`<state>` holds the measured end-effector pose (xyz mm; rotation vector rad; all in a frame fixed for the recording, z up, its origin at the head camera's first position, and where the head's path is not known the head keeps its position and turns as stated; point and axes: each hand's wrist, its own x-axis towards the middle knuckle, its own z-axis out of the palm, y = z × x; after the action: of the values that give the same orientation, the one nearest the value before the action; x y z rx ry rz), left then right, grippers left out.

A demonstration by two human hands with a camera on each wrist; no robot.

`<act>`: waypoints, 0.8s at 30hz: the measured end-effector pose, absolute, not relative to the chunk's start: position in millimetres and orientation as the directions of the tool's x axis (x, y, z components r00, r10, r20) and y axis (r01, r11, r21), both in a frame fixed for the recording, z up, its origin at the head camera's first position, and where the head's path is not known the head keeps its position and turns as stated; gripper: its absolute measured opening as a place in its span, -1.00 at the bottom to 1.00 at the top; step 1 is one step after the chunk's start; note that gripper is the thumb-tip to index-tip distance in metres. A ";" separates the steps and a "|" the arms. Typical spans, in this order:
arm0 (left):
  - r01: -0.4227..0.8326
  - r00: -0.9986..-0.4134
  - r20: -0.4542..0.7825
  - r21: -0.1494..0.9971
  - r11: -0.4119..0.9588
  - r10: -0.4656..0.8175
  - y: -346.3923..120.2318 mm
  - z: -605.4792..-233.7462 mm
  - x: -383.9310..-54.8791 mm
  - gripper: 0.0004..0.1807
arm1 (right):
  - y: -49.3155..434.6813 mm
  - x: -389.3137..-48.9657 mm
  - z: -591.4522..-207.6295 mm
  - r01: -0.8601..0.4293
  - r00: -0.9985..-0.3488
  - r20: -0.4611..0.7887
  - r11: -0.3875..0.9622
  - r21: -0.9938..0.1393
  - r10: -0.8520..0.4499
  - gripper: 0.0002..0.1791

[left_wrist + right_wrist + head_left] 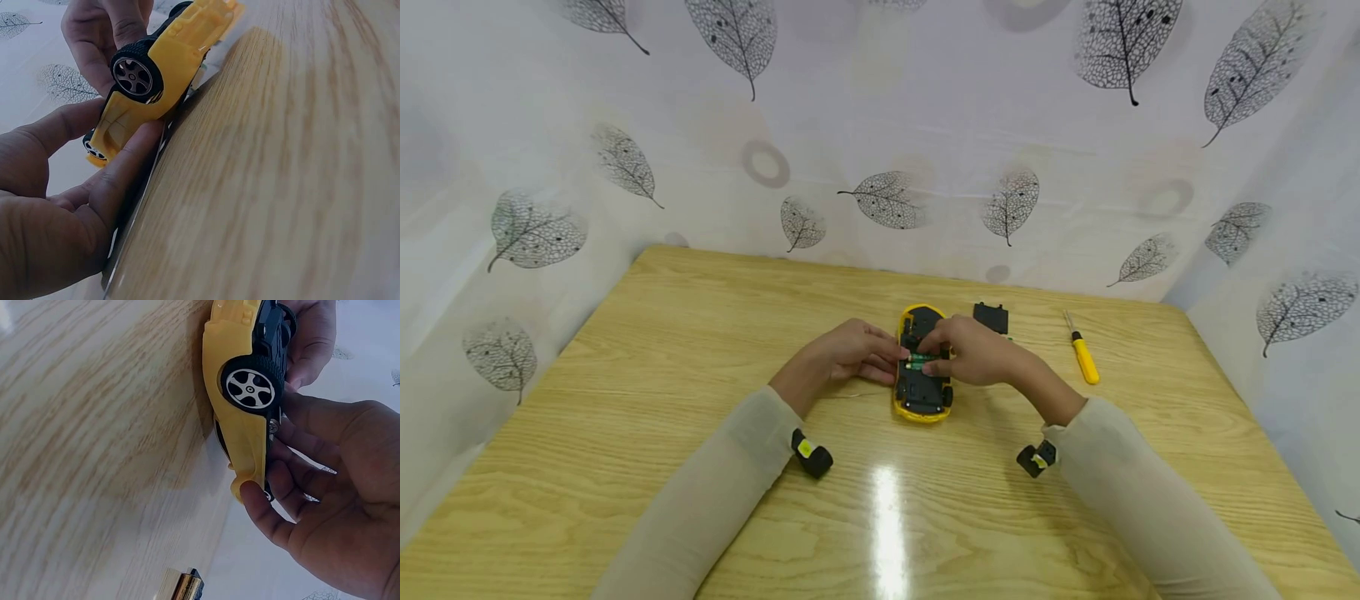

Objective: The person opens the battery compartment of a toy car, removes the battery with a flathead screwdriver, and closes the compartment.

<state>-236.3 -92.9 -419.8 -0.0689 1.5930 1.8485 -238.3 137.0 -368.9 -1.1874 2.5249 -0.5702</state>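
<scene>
- Pale sleeves (707, 492) rose from the frame's bottom edge.
- Overturned toy car (923, 392) lay mid-frame on the tabletop (737, 325).
- Left hand (859, 354) held its side.
- Right hand (976, 350) bent over batteries (916, 366); I couldn't tell its grip.

From eight o'clock our left forearm (715, 492) slants inward; from four, our right forearm (1150, 492). Our left hand (854, 352) stretches its fingers (883, 348) toward three o'clock; our right hand (976, 350) faces nine, index finger (934, 335) bent, thumb (938, 367) apart.
</scene>
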 end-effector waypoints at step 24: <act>-0.527 -0.760 -0.463 0.850 -0.015 0.455 -93.0 -419.3 -236.6 -0.72 | 141.7 -234.6 -360.6 -0.586 -0.662 -0.080 0.582 -0.564 -0.745 -0.77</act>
<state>-236.6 -93.0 -419.3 -0.0762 1.5870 1.8483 -234.6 141.7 -360.6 -1.0886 2.5072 -0.7282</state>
